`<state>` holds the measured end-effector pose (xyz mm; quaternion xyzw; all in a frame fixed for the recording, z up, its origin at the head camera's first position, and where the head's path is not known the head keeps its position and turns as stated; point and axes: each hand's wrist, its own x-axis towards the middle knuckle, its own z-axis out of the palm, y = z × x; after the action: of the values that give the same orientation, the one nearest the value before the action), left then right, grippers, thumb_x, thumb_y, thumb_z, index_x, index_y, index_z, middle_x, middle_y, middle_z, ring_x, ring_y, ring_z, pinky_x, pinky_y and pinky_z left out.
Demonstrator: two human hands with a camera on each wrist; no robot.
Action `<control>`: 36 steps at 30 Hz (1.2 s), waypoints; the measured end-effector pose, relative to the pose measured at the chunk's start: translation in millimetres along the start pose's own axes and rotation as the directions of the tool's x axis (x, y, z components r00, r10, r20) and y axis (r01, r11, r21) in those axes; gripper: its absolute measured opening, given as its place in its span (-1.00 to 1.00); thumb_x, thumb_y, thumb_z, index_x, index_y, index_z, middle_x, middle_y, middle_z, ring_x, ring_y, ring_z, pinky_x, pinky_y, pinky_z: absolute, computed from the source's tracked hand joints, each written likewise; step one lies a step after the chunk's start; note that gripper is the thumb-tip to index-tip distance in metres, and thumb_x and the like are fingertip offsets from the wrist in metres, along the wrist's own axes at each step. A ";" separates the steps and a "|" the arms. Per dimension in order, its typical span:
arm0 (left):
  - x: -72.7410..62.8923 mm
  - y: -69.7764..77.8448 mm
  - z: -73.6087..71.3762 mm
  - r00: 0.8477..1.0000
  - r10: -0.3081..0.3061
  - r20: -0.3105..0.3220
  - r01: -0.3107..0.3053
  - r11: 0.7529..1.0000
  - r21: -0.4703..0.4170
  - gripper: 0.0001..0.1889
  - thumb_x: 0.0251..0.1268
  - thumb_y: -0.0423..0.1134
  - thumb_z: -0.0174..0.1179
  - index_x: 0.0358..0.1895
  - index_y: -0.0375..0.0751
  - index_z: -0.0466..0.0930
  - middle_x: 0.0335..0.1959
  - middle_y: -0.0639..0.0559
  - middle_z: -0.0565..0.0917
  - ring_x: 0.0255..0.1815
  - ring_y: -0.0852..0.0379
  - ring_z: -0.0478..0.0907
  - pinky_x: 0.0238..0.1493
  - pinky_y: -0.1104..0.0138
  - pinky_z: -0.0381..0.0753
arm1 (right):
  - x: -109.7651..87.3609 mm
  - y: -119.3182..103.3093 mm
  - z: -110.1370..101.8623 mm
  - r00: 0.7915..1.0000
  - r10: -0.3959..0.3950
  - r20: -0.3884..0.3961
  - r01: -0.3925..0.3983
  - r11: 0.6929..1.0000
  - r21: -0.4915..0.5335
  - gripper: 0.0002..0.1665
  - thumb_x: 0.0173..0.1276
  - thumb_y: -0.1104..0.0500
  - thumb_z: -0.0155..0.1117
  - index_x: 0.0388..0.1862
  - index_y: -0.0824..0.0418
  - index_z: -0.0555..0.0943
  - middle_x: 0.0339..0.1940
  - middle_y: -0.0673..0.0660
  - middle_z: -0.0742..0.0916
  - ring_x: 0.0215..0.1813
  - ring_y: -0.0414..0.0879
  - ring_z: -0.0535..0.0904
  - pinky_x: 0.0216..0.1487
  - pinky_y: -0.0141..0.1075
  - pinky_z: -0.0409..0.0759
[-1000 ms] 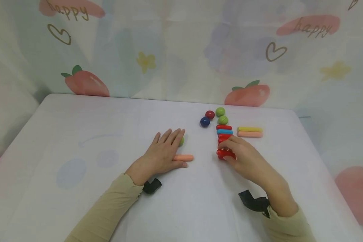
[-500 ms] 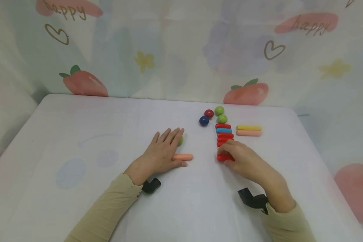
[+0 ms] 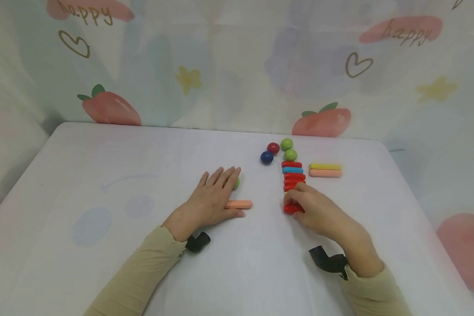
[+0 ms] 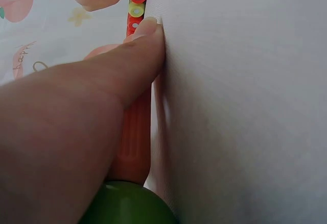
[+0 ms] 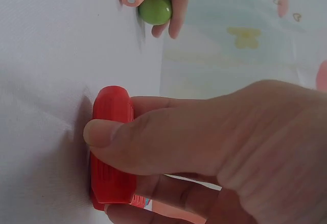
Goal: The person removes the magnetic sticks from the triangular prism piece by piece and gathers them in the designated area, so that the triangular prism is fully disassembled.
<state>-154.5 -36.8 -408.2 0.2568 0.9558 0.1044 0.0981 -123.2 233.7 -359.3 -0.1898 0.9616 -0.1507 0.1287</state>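
My right hand point(image 3: 317, 208) pinches a short red ridged stick point(image 3: 292, 210) at the near end of a column of sticks. In the right wrist view the thumb lies across this red stick point(image 5: 110, 147), with fingers behind it. My left hand point(image 3: 207, 204) lies spread, palm down, its fingers straight. From under it stick out an orange stick point(image 3: 238, 204) and part of a green ball point(image 3: 236, 183). The left wrist view shows the thumb across the orange stick point(image 4: 134, 142), with a green ball point(image 4: 127, 203) close by. A bit of red shows near the left hand in the right wrist view.
Beyond the right hand, the column holds several red sticks point(image 3: 294, 176) and a blue stick point(image 3: 292, 170). Past it sit two green balls point(image 3: 290, 155), a red ball point(image 3: 273, 148) and a blue ball point(image 3: 266, 158). A yellow stick point(image 3: 325, 166) and another orange stick point(image 3: 325, 174) lie to the right.
My right hand has shifted slightly toward the body with the red stick, more red sticks of the column showing behind it. The left hand stays in place.
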 end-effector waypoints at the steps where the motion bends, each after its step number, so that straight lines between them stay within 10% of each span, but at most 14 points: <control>1: 0.0 -0.1 0.2 1.000 0.001 -0.003 -0.001 1.000 -0.003 0.11 0.23 0.41 0.12 0.63 -0.07 -0.27 0.63 -0.04 0.01 0.64 -0.15 -0.06 0.55 -0.20 -0.05 | -0.2 -0.2 -0.1 1.000 0.003 0.000 -0.003 1.000 -0.001 -0.68 0.18 0.40 0.42 -0.11 0.11 0.66 -0.18 0.07 0.60 -0.05 -0.03 0.54 -0.02 -0.09 0.71; 36: 0.3 0.5 0.0 1.000 -0.002 0.004 0.002 1.000 0.001 0.13 0.21 0.43 0.11 0.63 -0.07 -0.29 0.64 -0.04 0.01 0.64 -0.16 -0.06 0.55 -0.20 -0.04 | 1.6 -12.3 -4.3 0.997 0.015 -0.077 -0.017 1.000 -0.021 -0.65 0.19 0.33 0.45 -0.04 0.17 0.62 -0.12 0.15 0.59 -0.03 0.00 0.53 -0.04 -0.09 0.71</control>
<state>-154.5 -36.2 -408.1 0.2561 0.9559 0.1031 0.0998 -121.9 223.3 -351.5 -0.1775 0.9689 -0.1463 0.0906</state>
